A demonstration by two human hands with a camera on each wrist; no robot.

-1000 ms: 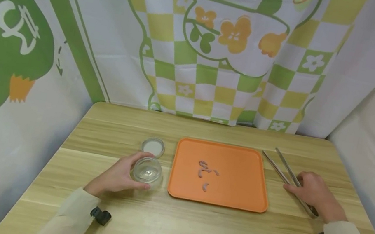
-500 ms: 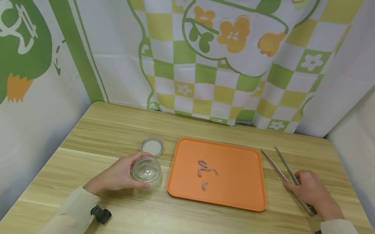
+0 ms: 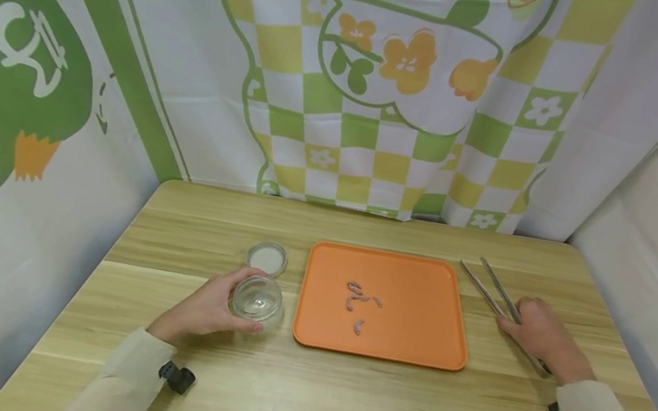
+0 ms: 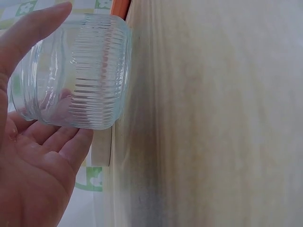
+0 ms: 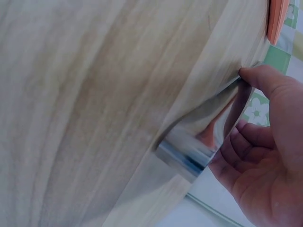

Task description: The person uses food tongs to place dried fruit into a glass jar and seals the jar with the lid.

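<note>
My left hand curls round a clear glass jar, thumb on the near side and fingers on the far side. Ribbed walls show on the jar in the left wrist view, where it stands at the wood surface. On the right, my right hand holds metal tongs between thumb and fingers. Their two arms are spread apart and point toward the back of the table. The bent end of the tongs lies close to the wood in the right wrist view.
Between the hands lies an orange tray bearing several small greyish-pink curved pieces. A round lid with a pale centre rests behind the jar on the wooden table. A patterned curtain hangs at the back.
The right hand has shifted very slightly left on the tongs. The left hand and jar stay in place, and the pieces on the tray have not moved.
</note>
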